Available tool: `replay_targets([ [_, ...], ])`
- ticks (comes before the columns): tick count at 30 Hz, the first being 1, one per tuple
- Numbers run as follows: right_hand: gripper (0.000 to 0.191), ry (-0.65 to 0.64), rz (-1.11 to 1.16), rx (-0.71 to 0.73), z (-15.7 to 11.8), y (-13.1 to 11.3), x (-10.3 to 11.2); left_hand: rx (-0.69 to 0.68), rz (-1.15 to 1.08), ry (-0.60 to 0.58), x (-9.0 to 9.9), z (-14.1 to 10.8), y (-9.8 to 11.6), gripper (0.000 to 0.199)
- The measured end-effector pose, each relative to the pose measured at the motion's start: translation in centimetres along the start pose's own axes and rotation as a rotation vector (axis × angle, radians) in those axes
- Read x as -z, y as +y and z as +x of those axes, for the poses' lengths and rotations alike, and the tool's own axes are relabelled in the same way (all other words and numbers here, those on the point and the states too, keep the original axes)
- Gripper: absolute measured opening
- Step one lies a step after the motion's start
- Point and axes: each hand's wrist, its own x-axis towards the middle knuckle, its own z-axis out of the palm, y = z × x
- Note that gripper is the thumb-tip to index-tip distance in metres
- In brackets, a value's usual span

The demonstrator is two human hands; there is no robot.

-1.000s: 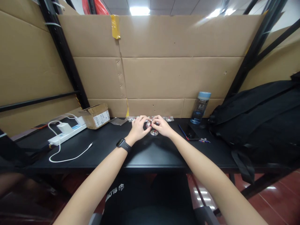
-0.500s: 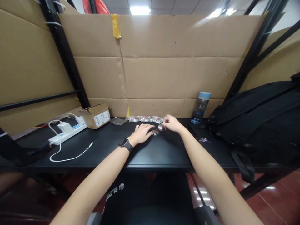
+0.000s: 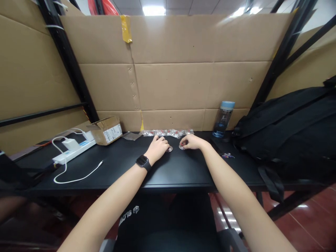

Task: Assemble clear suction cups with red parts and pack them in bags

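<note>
While backed by a tall tan cardboard wall (image 3: 168,87) and flanked at right by a bulging black fabric backpack (image 3: 288,140), spreads as a flat black desktop (image 3: 173,175) to a straight front edge. Reads partly as "SLO" in white lettering (image 3: 128,214) on black clothing (image 3: 170,224) below. Slants both bare forearms (image 3: 115,196) inward and forward. Carries a white label (image 3: 112,133), too small to read, on a brown cardboard box (image 3: 99,133) well left. Curls the bare left hand (image 3: 157,147), back upward, over the left shiny round disc (image 3: 170,149) on the desktop; cannot tell whether gripped. Pinches the right shiny round disc (image 3: 181,147) narrowly between thumb and fingers of the bare right hand (image 3: 193,141). Leaves a small gap between discs, well back from the front edge.
</note>
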Motion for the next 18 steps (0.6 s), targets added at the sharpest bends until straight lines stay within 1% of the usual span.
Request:
replay_targets([
  [3, 0.015, 0.009, 0.03, -0.02, 0.2, -0.1, -0.3, -0.002, -0.002, 0.018, -0.2, 0.0, -0.2, 0.021],
  [7, 0.016, 0.05, 0.017, 0.01, 0.4, 0.2, -0.3, 0.01, -0.044, 0.076, -0.6, 0.0, -0.3, 0.023],
  [11, 0.013, 0.109, -0.032, 0.049, 0.2, -0.1, -0.2, 0.03, 0.015, 0.097, -0.2, -0.3, -0.2, 0.021],
  [13, 0.008, 0.192, 0.011, 0.093, 0.2, -0.9, -0.1, 0.056, 0.045, 0.12, 0.2, -0.4, -0.2, 0.022],
  [14, 0.006, 0.257, 0.055, 0.115, 0.1, -1.4, 0.0, 0.068, 0.048, 0.134, 0.4, -0.4, -0.1, 0.022],
  [17, 0.011, 0.49, 0.219, 0.157, 0.1, -3.4, 0.2, 0.09, 0.026, 0.166, 0.8, -0.4, 0.0, 0.022],
  [18, 0.014, 0.544, 0.266, 0.165, 0.2, -4.0, 0.1, 0.095, 0.018, 0.175, 0.9, -0.4, 0.0, 0.022],
])
